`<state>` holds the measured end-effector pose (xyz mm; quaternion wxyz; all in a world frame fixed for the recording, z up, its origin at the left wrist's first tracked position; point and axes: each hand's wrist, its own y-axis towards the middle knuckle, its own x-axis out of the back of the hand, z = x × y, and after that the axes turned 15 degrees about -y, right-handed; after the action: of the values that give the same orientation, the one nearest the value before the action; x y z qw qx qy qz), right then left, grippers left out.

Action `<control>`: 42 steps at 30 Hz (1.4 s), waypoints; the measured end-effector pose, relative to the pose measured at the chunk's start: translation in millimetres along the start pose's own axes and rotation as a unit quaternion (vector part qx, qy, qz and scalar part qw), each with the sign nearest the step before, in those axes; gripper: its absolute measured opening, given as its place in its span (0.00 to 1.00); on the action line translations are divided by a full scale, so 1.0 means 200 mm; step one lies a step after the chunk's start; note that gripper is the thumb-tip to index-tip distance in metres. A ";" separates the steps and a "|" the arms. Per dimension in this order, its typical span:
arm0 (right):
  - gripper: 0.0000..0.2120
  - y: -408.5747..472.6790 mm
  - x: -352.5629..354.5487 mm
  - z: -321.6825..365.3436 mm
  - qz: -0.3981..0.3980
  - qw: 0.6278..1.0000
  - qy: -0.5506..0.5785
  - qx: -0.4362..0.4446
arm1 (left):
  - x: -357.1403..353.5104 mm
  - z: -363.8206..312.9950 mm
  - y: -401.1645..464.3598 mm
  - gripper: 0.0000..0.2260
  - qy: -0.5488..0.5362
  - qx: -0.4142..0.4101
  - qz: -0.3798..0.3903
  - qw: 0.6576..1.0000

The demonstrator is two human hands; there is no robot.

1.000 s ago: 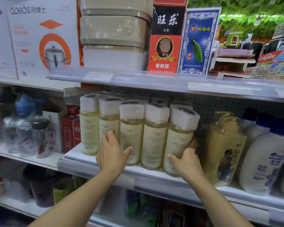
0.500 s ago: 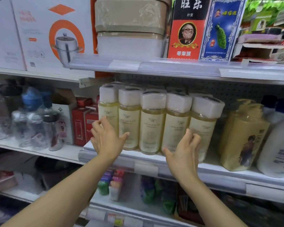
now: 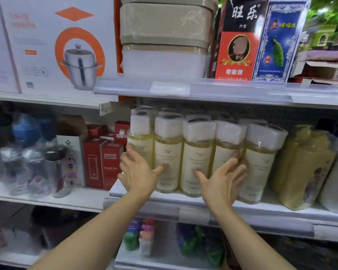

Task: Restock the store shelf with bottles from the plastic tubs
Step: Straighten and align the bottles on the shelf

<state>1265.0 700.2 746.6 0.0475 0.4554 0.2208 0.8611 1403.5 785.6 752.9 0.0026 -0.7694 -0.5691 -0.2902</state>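
Several pale yellow bottles (image 3: pixel 197 160) with white shrink-wrapped caps stand in rows on the middle shelf (image 3: pixel 261 208). My left hand (image 3: pixel 139 170) lies open against the front of the leftmost bottle (image 3: pixel 140 141), thumb reaching to the second one. Straight fingers of my right hand (image 3: pixel 222 178) press on the fourth bottle (image 3: pixel 225 145), with the thumb by the third. Neither hand is curled round a bottle. No plastic tub is in view.
Large yellow and white pump bottles (image 3: pixel 304 168) stand to the right. Red cartons (image 3: pixel 103 162) and clear drinking bottles (image 3: pixel 33 158) fill the shelf to the left. Boxes (image 3: pixel 53 45) and stacked containers (image 3: pixel 164 36) sit on the shelf above.
My right hand let go of the tilted rightmost bottle, which now stands upright, and moved left. Both hands now lie flat against the front row. The view has moved closer.
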 end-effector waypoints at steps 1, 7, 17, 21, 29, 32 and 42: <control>0.51 0.00 0.00 0.00 -0.007 1.000 -0.001 0.000 | 0.00 0.00 0.00 0.53 0.006 0.000 0.001 1.000; 0.51 0.00 0.02 -0.03 0.014 1.000 0.014 0.008 | 0.02 -0.01 -0.04 0.49 -0.004 -0.027 0.003 1.000; 0.47 -0.08 0.24 -0.36 0.009 1.000 -0.007 -0.011 | -0.09 -0.17 -0.38 0.38 -0.036 -0.179 0.111 0.977; 0.45 -0.04 0.35 -0.57 0.019 0.999 -0.030 -0.029 | -0.18 -0.27 -0.50 0.36 -0.026 -0.203 0.170 0.964; 0.40 0.22 0.51 -1.03 0.050 0.998 -0.010 -0.026 | -0.54 -0.57 -0.77 0.31 -0.049 -0.194 0.213 0.956; 0.39 0.34 0.56 -1.16 0.072 0.997 0.007 0.000 | -0.72 -0.68 -0.88 0.32 -0.048 -0.166 0.217 0.961; 0.28 0.53 0.54 -1.34 0.162 0.972 0.111 0.130 | -1.05 -0.88 -0.91 0.33 -0.014 -0.067 0.198 0.978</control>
<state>999.0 546.5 743.8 -0.1770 0.3892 0.2582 0.8663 1127.7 608.1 745.2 0.0007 -0.8691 -0.3846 -0.3110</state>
